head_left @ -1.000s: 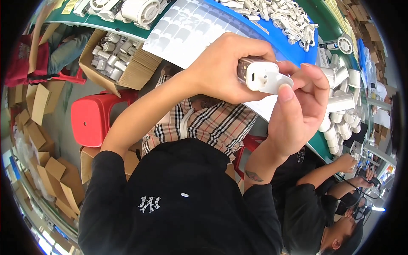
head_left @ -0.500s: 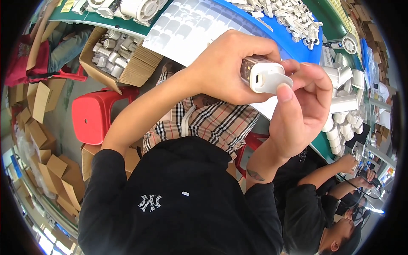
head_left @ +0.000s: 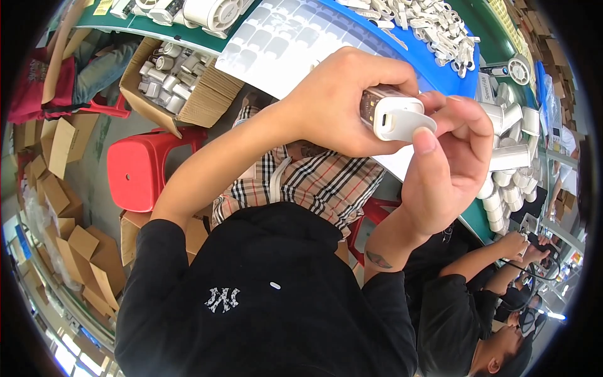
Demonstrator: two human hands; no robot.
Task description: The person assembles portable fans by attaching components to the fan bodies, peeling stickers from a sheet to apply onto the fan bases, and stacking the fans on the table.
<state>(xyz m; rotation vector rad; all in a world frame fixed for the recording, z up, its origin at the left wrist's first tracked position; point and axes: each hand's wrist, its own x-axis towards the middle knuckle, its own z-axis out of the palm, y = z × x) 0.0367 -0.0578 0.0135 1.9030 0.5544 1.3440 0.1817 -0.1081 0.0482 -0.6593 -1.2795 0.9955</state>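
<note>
My left hand (head_left: pixel 339 103) is wrapped round a small electronic device (head_left: pixel 370 107), whose see-through brownish side shows a circuit board. A white end with a dark oval port (head_left: pixel 384 119) points toward me. Against that end lies a thin, rounded white flap (head_left: pixel 408 127), tilted and partly covering it. My right hand (head_left: pixel 443 166) pinches the flap's outer edge between thumb and fingers. Whether the flap is joined to the device cannot be made out. The back of the device is hidden in my left palm.
Beyond my hands a blue tray (head_left: pixel 411 55) holds many small white parts beside a patterned white sheet (head_left: pixel 270 47). White and silvery cylinders (head_left: pixel 510 157) are piled at the right. On the left are a cardboard box (head_left: pixel 210 103) of cylinders and a red stool (head_left: pixel 132 173). A co-worker (head_left: pixel 458 314) sits close on my right.
Both hands and the device have shifted very slightly right and down in the picture. The grip on device and flap looks the same. The co-worker's hands have moved a little.
</note>
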